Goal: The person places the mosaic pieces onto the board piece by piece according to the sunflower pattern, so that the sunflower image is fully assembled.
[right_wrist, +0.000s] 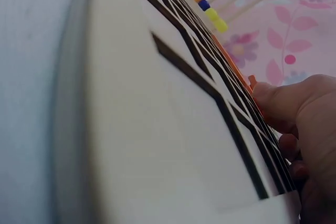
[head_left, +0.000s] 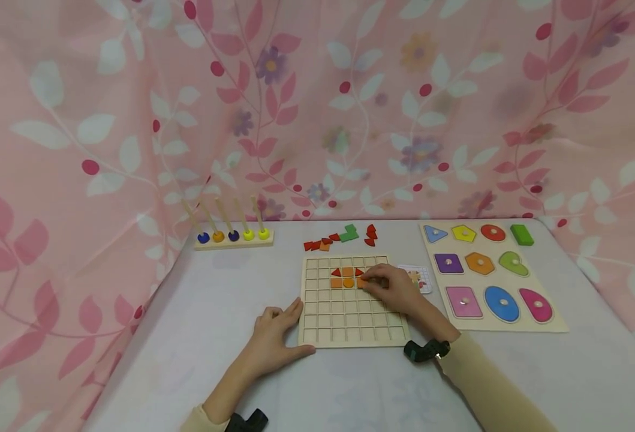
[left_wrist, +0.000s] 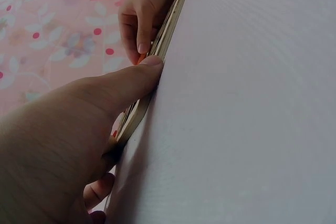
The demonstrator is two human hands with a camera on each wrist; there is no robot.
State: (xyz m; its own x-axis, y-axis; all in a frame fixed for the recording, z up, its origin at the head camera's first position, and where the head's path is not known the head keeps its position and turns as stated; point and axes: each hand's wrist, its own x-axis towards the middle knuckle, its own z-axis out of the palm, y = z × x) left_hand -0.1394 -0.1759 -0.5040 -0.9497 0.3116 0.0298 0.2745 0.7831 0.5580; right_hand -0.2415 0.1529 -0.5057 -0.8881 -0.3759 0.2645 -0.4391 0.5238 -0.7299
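Note:
A square wooden grid board (head_left: 328, 323) lies on the table between the hands. In its upper rows sit orange squares (head_left: 336, 282), an orange round piece (head_left: 348, 283) and red triangles (head_left: 336, 272). My left hand (head_left: 273, 336) braces the near left corner, its straight thumb (left_wrist: 131, 80) along the near edge and its forefinger at the left side. Over the board's upper right, my right hand (head_left: 393, 287) pinches a small orange tile (right_wrist: 252, 81) at the grid surface. Fingers partly cover that tile, so its full shape is hidden.
Beyond the board lie loose red pieces (head_left: 370, 231) and green pieces (head_left: 349, 233). A peg stand (head_left: 234, 243) with coloured beads is at back left. To the right are a patterned card (head_left: 424, 279), a shape puzzle board (head_left: 479, 294) and a green block (head_left: 522, 234).

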